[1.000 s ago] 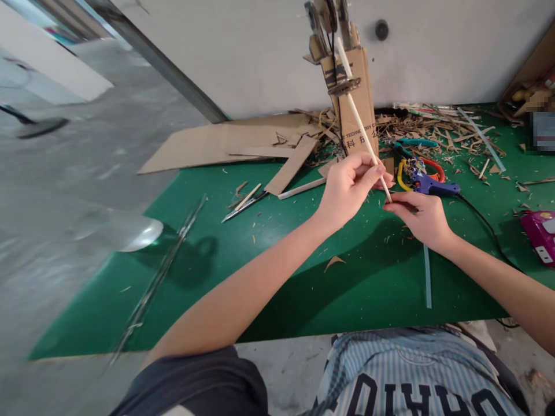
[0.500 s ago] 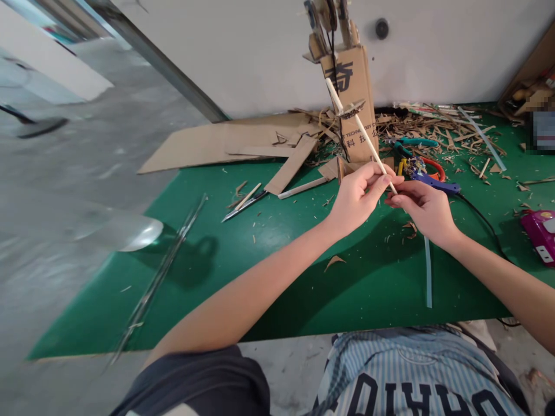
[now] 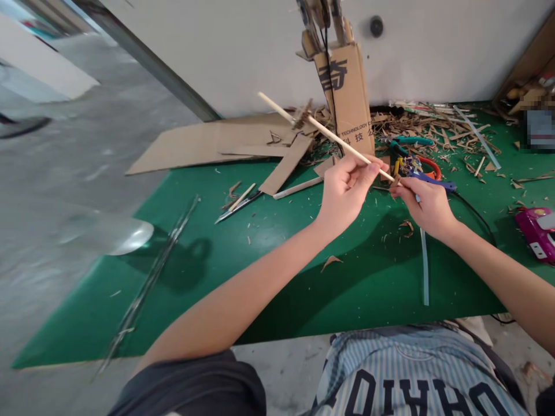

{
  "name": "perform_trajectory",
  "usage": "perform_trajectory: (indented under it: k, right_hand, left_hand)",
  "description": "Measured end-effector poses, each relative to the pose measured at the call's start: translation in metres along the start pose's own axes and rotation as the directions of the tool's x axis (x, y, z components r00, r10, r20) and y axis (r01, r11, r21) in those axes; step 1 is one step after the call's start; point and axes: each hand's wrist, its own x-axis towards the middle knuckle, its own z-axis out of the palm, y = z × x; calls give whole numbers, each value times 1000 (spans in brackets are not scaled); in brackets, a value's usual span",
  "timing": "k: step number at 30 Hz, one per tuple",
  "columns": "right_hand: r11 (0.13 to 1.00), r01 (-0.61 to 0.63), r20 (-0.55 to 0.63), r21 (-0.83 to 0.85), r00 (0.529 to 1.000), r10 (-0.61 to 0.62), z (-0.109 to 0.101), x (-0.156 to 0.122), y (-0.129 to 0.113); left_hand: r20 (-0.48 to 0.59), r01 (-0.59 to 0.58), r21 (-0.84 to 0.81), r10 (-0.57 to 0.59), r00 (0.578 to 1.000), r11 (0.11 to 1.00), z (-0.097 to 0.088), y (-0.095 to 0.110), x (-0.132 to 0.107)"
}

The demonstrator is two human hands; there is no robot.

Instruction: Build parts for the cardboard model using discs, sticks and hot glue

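A thin wooden stick (image 3: pixel 336 137) slants across the space above the table, its far end up to the left. A small ragged cardboard disc (image 3: pixel 302 117) is threaded on its far part. My left hand (image 3: pixel 347 188) pinches the stick close to its near end. At that end, the fingertips of my right hand (image 3: pixel 422 202) are closed on the stick, with a small brown piece, perhaps cardboard, at the fingers. Behind the hands stands a cardboard structure (image 3: pixel 351 110) with printed letters and upright arms on top.
Cardboard scraps (image 3: pixel 437 130) are heaped along the wall. Teal-handled pliers (image 3: pixel 411 141) and a blue glue gun (image 3: pixel 433 182) lie right of centre. A utility knife (image 3: pixel 238 207), clear thin rods (image 3: pixel 151 277), a plastic cup (image 3: pixel 130 234) and a magenta device (image 3: pixel 535 234) are on the green table (image 3: pixel 277 277).
The stick has tilted from steep to flatter, its far end and disc swinging left and down. My right hand has shifted slightly and now grips at the stick's near end.
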Motion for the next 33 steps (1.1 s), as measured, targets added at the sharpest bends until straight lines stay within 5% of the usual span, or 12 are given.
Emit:
perform_trajectory:
  k: [12,22,28,33]
  right_hand:
    - [981,-9,13,195,1000,6,-1,-1,-12]
    - [972,-10,123,234,992,-19,1,-1,-6]
    - [897,-136,100,420,990,103,3,-1,-12]
    - [859,-165,175,484,980,90,3,-1,-16]
  left_hand:
    - [72,24,-45,-20,997,999,12,-14,-15]
    - [94,81,-90,-72,993,993,4,-11,-6]
    - [381,232,-107,-175,908,967,2,-13,-3]
    - [370,308,-178,-227,901,935,3,-11,-2]
